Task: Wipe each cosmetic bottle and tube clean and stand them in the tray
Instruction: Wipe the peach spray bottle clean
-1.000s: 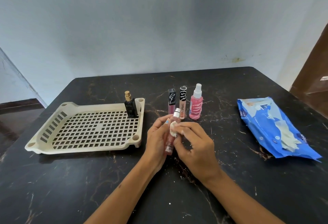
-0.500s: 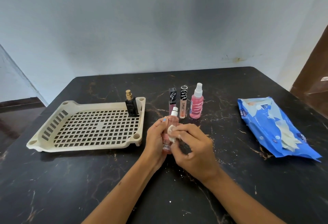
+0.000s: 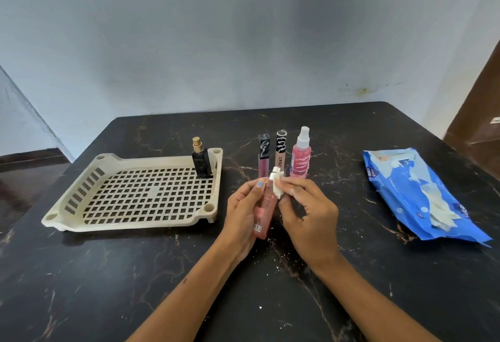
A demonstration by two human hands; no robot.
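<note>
- So far one black bottle [image 3: 201, 162] stands in our tray [image 3: 81, 220], at its 1 o'clock corner.
- Our left hand [image 3: 243, 211] grips the pink bottle [image 3: 266, 206]; our right hand [image 3: 308, 214] pinches a wipe [image 3: 278, 188] against it.
- Three bottles [image 3: 284, 155] wait at 12 o'clock.

the left hand [image 3: 244, 211] hides part of the slim pink see-through bottle [image 3: 266, 206]. the small words on the bottle are too blurry to read.

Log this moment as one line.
left hand holds pink bottle | right hand wipes with tissue | tray: black bottle
</note>
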